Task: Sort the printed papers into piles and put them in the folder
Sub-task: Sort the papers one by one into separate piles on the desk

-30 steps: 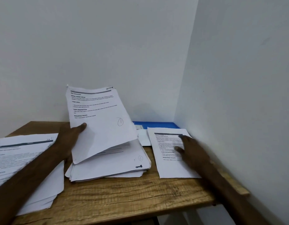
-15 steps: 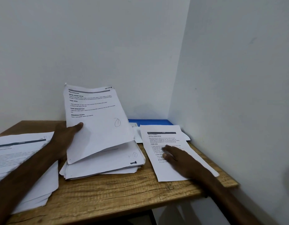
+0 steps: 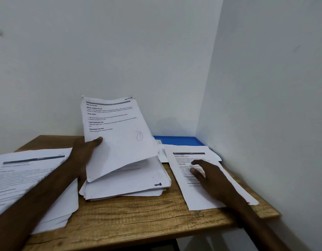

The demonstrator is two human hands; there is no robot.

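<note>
My left hand (image 3: pixel 82 154) grips a printed sheet (image 3: pixel 118 134) by its left edge and tilts it up off the middle pile of papers (image 3: pixel 127 185). A pen mark is circled near that sheet's right side. My right hand (image 3: pixel 209 178) lies flat, fingers straight, on a single printed sheet (image 3: pixel 201 200) at the right of the wooden table (image 3: pixel 138 218). A third pile of papers (image 3: pixel 22 180) sits at the left under my left forearm. The blue folder (image 3: pixel 178 140) lies flat in the back right corner, partly covered by papers.
White walls close the table in at the back and at the right. The table's front edge runs along the bottom, with dark space below. The right sheet's lower corner reaches close to the table's right edge.
My right hand slid toward me over the right sheet, and the sheet moved nearer the front edge. My left hand kept the tilted sheet raised. The view shifted slightly.
</note>
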